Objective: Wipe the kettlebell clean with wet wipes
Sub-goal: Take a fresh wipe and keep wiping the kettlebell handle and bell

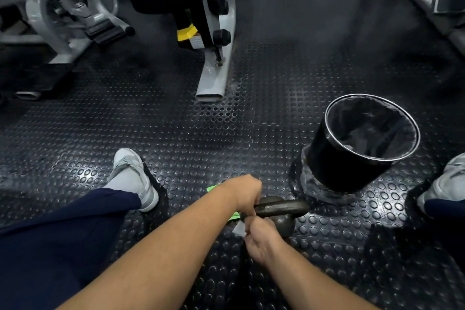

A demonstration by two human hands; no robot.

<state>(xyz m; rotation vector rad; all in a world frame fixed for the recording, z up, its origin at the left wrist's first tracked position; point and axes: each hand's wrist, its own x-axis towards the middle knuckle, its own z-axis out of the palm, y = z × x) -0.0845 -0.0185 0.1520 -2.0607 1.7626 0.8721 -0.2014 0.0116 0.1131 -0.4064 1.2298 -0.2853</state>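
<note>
A dark iron kettlebell [281, 211] sits on the studded rubber floor in front of me, between my feet. My left hand [245, 192] grips the left end of its handle. My right hand [261, 240] is closed on a white wet wipe [239, 229] and presses it against the near left side of the ball. A green wipes packet [232, 216] lies on the floor under my left hand, mostly hidden by it.
A black bin [324, 158] with a dark liner stands just right of the kettlebell. My grey shoes [133, 176] rest at left and at the far right [445, 184]. Gym machine frames [214, 75] stand at the back.
</note>
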